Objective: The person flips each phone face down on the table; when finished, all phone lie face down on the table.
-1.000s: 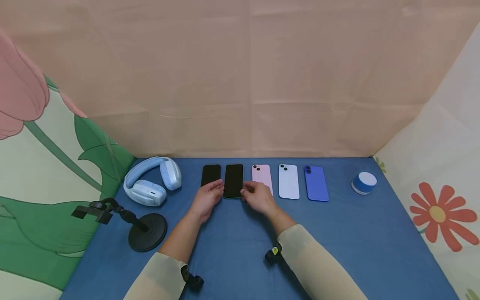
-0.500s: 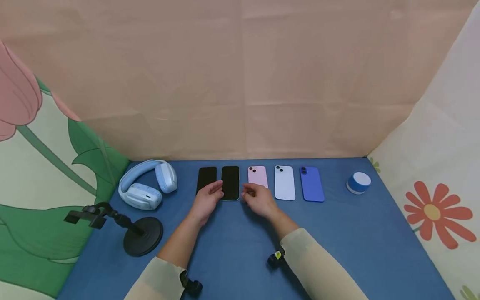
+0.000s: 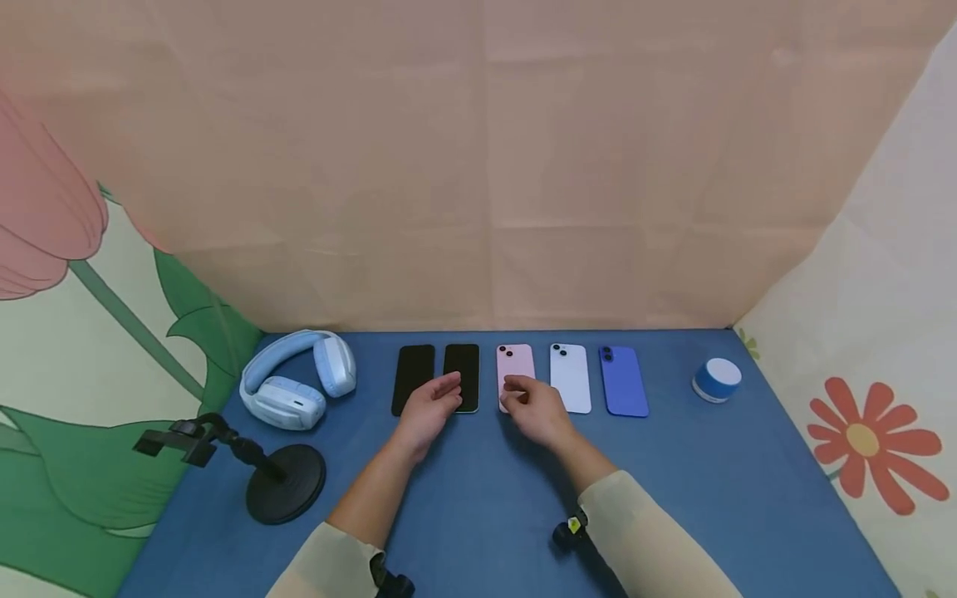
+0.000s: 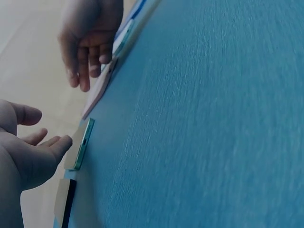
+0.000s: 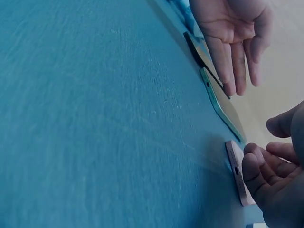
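Five-across is a row of several phones lying flat near the back of the table. Two at its left lie dark screen up: a black phone (image 3: 414, 370) and a green-edged phone (image 3: 467, 370). My left hand (image 3: 428, 415), fingers extended and holding nothing, overlaps the lower part of both. To the right a pink phone (image 3: 514, 359) lies back up, its lower half partly covered by my right hand (image 3: 540, 413). That hand's fingers are loosely bent with nothing between them, as the right wrist view shows. Beyond it are a white phone (image 3: 574, 382) and a blue-purple phone (image 3: 625, 382).
Light blue headphones (image 3: 287, 390) lie at the back left, behind a black stand (image 3: 287, 486) with a round base. A blue jar with a white lid (image 3: 718, 379) stands at the back right. Fabric walls (image 3: 486, 166) enclose the blue table (image 3: 478, 531).
Both hands have shifted right: the left from beside the green-edged phone to over its lower part, the right from that phone's right edge to the pink phone. The phones keep their places.
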{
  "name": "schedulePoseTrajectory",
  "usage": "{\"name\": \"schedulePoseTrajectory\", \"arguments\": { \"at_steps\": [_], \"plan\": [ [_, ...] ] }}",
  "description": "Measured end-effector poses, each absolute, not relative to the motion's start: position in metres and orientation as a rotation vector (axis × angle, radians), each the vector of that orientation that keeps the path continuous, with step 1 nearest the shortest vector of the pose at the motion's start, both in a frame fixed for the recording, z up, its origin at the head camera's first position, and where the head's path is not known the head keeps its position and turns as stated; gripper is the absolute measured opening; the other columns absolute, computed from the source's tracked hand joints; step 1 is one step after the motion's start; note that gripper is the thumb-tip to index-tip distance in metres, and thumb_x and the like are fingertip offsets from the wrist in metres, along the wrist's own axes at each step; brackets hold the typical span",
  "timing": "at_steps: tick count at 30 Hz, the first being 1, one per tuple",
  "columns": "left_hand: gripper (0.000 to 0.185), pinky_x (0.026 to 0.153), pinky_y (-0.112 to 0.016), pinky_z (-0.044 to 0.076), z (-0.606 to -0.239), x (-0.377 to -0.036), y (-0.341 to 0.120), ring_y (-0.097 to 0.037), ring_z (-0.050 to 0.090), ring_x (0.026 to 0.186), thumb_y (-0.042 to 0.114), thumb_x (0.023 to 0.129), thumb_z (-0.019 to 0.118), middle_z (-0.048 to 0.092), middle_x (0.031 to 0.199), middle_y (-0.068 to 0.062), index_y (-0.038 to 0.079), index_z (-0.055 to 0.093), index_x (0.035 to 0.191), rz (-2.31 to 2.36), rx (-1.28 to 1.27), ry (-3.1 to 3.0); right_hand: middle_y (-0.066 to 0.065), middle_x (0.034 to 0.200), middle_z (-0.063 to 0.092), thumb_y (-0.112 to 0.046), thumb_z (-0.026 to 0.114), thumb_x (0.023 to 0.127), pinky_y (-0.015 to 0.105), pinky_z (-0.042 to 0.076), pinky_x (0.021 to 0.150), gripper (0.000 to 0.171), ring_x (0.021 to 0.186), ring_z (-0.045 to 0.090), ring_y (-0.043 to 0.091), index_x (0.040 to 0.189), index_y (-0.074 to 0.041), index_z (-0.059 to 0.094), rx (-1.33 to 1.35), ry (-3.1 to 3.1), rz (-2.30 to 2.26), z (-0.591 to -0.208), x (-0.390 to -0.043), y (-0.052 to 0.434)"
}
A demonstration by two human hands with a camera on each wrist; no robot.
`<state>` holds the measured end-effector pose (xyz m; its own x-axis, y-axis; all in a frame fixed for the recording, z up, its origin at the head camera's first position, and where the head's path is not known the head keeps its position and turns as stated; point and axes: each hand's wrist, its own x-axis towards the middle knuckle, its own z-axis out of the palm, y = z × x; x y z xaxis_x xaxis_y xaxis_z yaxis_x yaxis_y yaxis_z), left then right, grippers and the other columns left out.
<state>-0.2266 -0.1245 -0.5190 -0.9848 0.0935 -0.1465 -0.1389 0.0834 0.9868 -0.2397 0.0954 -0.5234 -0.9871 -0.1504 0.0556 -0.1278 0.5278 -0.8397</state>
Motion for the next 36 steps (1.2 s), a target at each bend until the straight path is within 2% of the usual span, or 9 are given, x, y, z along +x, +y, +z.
{"name": "schedulePoseTrajectory", "arguments": {
  "at_steps": [7,15,21,25,31,36],
  "plan": [
    [0.048,0.117,-0.051,0.037,-0.522,-0.228,-0.116,-0.036,0.05,0.142,0.003,0.104,0.057,0.048,0.154,-0.025,-0.003,0.049,0.151,2.047,-0.03,2.137,0.009,0.121,0.075,-0.015,0.067,0.098,0.031,0.059,0.07,0.038,0.094,0.072,0.022,0.134,-0.003,0.068,-0.237,2.753,-1.48,-0.525,-0.237,0.105],
    [0.048,0.117,-0.051,0.037,-0.523,-0.229,-0.106,-0.035,0.047,0.144,0.002,0.104,0.054,0.047,0.155,-0.025,-0.004,0.046,0.152,2.064,-0.015,2.096,0.011,0.117,0.076,-0.015,0.068,0.096,0.031,0.055,0.066,0.04,0.084,0.069,0.017,0.135,-0.004,0.068,-0.213,2.793,-1.428,-0.526,-0.238,0.115],
    [0.05,0.116,-0.049,0.039,-0.525,-0.228,-0.101,-0.034,0.048,0.143,0.004,0.105,0.055,0.047,0.156,-0.022,-0.002,0.045,0.154,2.03,-0.033,2.099,0.01,0.112,0.074,-0.018,0.069,0.097,0.031,0.052,0.066,0.041,0.084,0.062,0.019,0.136,-0.007,0.068,-0.164,2.819,-1.368,-0.527,-0.237,0.12],
    [0.051,0.115,-0.049,0.04,-0.526,-0.228,-0.097,-0.033,0.049,0.143,0.006,0.105,0.055,0.047,0.157,-0.02,0.001,0.045,0.155,2.01,-0.05,2.099,0.008,0.104,0.072,-0.019,0.07,0.097,0.031,0.05,0.067,0.042,0.082,0.06,0.019,0.137,-0.007,0.067,-0.147,2.836,-1.346,-0.528,-0.238,0.124],
    [0.052,0.116,-0.049,0.039,-0.528,-0.23,-0.09,-0.034,0.048,0.143,0.005,0.105,0.056,0.047,0.157,-0.02,0.0,0.044,0.155,2.017,-0.055,2.057,0.004,0.082,0.065,-0.018,0.071,0.095,0.031,0.048,0.059,0.043,0.067,0.057,0.015,0.137,-0.005,0.067,-0.142,2.842,-1.333,-0.532,-0.239,0.129],
    [0.051,0.116,-0.051,0.038,-0.53,-0.232,-0.084,-0.033,0.048,0.144,0.007,0.105,0.056,0.048,0.157,-0.019,0.001,0.044,0.155,1.981,-0.058,2.071,0.002,0.08,0.067,-0.018,0.073,0.094,0.03,0.049,0.06,0.046,0.068,0.058,0.013,0.137,-0.004,0.066,-0.133,2.84,-1.325,-0.535,-0.239,0.132]
  ]
}}
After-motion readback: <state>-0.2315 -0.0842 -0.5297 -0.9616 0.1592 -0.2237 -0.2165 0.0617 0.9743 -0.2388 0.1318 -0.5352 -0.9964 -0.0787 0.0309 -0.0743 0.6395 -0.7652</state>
